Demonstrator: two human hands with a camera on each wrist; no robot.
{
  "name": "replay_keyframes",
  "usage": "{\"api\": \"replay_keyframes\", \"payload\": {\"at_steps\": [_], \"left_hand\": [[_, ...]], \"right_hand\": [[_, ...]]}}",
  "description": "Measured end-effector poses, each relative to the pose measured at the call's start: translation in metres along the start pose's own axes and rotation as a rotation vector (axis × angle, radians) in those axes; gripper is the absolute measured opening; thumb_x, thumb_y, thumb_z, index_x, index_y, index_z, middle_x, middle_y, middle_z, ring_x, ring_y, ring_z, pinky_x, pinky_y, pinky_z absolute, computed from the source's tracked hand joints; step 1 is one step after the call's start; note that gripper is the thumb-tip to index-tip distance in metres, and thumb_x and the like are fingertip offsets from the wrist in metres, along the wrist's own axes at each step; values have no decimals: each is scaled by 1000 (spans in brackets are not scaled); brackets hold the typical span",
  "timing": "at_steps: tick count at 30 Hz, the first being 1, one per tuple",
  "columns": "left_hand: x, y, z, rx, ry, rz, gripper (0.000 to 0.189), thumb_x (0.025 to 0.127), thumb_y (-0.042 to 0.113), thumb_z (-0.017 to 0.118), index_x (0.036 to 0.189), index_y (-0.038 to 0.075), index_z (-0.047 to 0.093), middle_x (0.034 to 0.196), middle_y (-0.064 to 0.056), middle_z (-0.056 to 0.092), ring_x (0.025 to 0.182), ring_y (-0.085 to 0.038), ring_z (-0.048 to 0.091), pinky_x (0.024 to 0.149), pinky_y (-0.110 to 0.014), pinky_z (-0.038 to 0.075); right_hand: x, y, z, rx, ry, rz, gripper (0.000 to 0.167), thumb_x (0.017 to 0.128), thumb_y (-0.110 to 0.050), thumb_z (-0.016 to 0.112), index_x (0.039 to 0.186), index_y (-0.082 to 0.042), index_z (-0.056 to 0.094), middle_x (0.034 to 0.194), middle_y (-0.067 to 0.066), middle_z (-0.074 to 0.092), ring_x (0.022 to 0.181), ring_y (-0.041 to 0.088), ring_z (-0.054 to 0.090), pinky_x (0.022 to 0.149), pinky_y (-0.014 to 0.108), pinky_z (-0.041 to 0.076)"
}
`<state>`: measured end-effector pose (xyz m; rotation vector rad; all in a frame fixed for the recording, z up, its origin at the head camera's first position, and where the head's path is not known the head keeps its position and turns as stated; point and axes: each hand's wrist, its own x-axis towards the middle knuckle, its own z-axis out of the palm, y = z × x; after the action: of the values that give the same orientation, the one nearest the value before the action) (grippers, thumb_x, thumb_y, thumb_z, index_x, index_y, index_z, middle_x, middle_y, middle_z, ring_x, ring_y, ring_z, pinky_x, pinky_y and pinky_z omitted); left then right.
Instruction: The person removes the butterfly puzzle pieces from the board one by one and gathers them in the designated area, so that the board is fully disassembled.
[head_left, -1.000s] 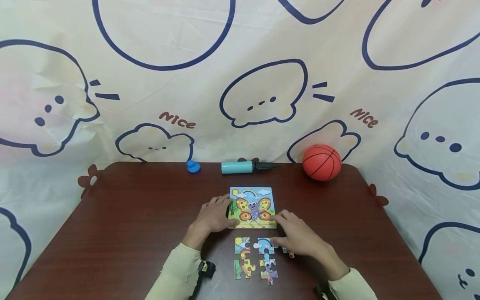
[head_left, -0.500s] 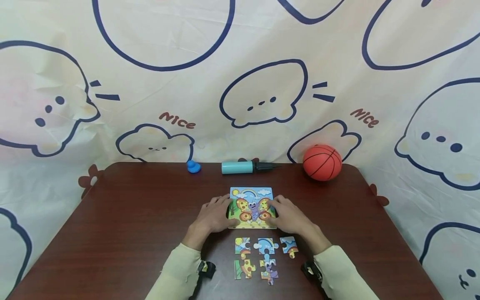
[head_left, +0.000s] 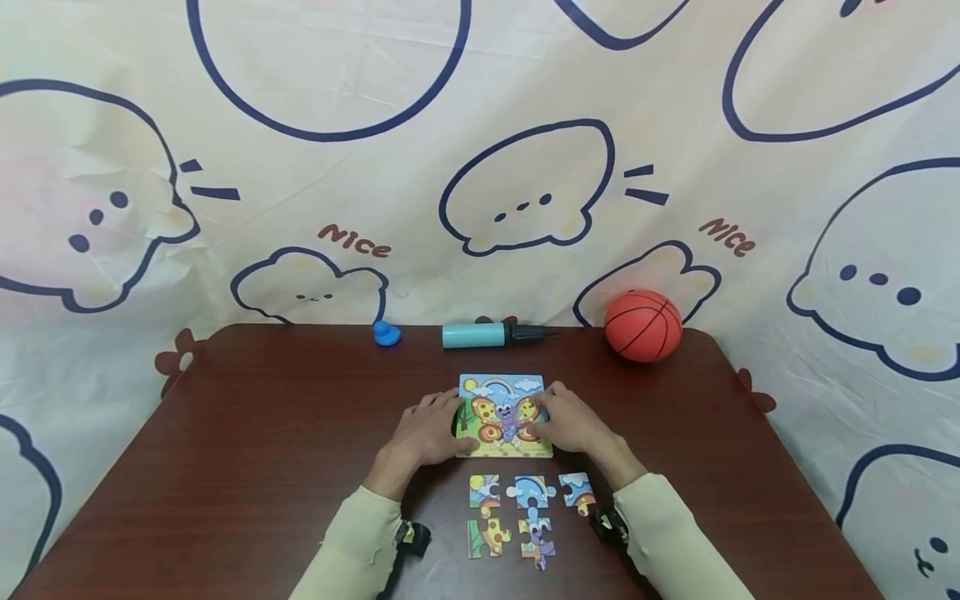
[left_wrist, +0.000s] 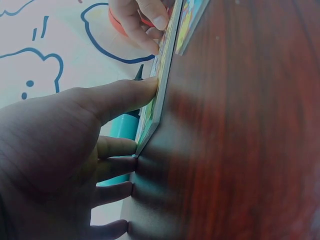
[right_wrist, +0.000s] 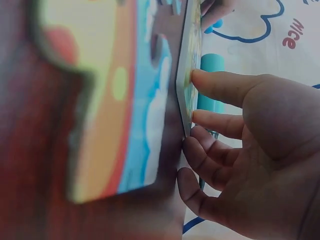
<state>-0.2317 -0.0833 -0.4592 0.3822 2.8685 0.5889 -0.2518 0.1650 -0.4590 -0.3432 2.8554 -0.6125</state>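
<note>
Pieces, five out, two rows; butterfly board, left hand and right hand touching, fingers parted; any left inside, unclear.

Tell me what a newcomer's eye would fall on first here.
Likely the red ball at the far right of the table. Then the bright butterfly board, between the left hand and right hand. Five puzzle pieces lie in two rows on its near side.

Dark brown table, butterfly puzzle board, five jigsaw pieces, blue toy, teal-and-black tube, red ball
</note>
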Motion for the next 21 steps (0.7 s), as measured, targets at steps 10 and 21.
{"api": "replay_keyframes", "payload": {"at_steps": [10,21], "left_hand": [[0,0,0,1,4,-1,79,81,50,72,145,12,44,156,-9,35,140,-34,34,110,-58,30],[0,0,0,-1,5,7,79,81,50,71,145,12,44,156,-10,35,141,-35,33,110,-58,30]], "right_hand": [[7,-3,-3,68,-18,75,49,82,-28,78,123,-15,56,112,6,52,91,18,52,80,35,50],[5,-4,1,49,60,14,48,79,-25,81,122,-15,61,102,3,58,86,16,52,76,33,49]]}}
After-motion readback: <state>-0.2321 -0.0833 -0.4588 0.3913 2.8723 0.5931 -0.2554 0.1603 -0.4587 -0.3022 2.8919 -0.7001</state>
